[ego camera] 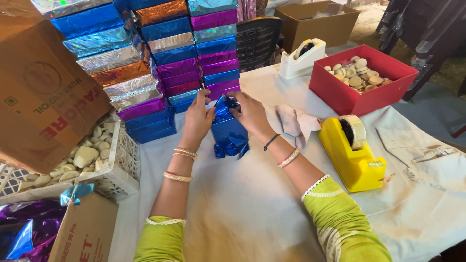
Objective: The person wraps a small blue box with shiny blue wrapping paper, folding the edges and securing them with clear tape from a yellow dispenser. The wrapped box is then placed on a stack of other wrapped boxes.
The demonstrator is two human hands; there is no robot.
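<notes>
A small box half wrapped in shiny blue foil [229, 133] stands on end on the white tablecloth [252, 204]. My left hand [198, 119] grips its left side near the top. My right hand [250, 112] pinches and folds the foil at the top right edge. Loose foil bunches out at the bottom end of the box. Both wrists wear bangles, and the sleeves are green.
Stacks of foil-wrapped boxes [160, 58] rise just behind my hands. A yellow tape dispenser [354, 153] sits at right, a white one [302, 58] and a red box of round soaps [361, 77] behind it. A white crate of soaps [121, 165] and cardboard boxes [43, 92] stand left.
</notes>
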